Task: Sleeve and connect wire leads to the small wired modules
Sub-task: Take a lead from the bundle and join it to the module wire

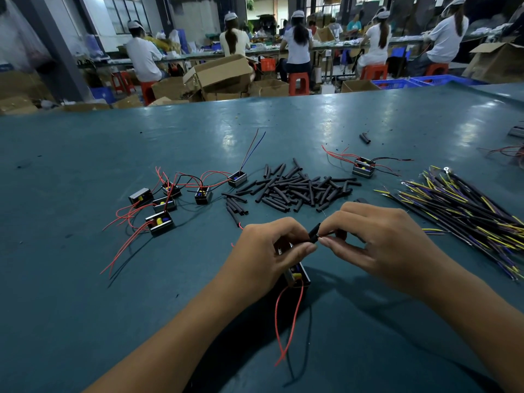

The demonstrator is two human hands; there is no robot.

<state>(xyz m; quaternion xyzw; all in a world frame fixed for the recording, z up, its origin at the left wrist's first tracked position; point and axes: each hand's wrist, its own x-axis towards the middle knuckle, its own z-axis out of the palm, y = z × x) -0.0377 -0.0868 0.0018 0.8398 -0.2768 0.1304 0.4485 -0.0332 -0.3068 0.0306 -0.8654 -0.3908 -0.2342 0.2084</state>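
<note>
1. Left hand (272,251) is pinching a black sleeve (314,233), with a module (297,276) tucked under the palm, red leads hanging toward me.
2. Right hand (377,242) pinches a thin lead (330,232), its tip right at the sleeve mouth.
3. Sleeve tilts up and to the right, so I reckon the lead has to push in leftward along that axis.
4. Spare sleeves (295,188) sit just beyond both hands, wire bundle (465,208) nearer the right.
</note>
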